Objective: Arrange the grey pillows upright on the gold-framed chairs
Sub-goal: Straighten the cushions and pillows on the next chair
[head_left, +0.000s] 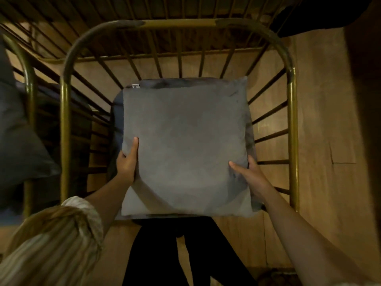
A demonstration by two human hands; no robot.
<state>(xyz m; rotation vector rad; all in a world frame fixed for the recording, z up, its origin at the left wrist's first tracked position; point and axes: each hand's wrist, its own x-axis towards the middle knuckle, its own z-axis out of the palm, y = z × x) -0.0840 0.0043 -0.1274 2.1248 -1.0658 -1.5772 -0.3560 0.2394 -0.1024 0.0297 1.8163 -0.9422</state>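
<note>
A square grey pillow (185, 145) fills the middle of the head view, held flat-on toward me over the seat of a gold-framed chair (177, 23). My left hand (126, 162) grips its left edge with the thumb on the front face. My right hand (250, 174) holds its lower right edge, thumb across the front. A dark seat cushion (116, 120) shows behind the pillow's left side. The chair's thin gold bars fan out around the pillow.
A second gold-framed chair (28, 79) stands at the left with a dark grey pillow (18, 141) on it. The floor (321, 141) is light wood. My dark trousers (181, 254) are below the pillow. A dark object (321, 15) sits at the top right.
</note>
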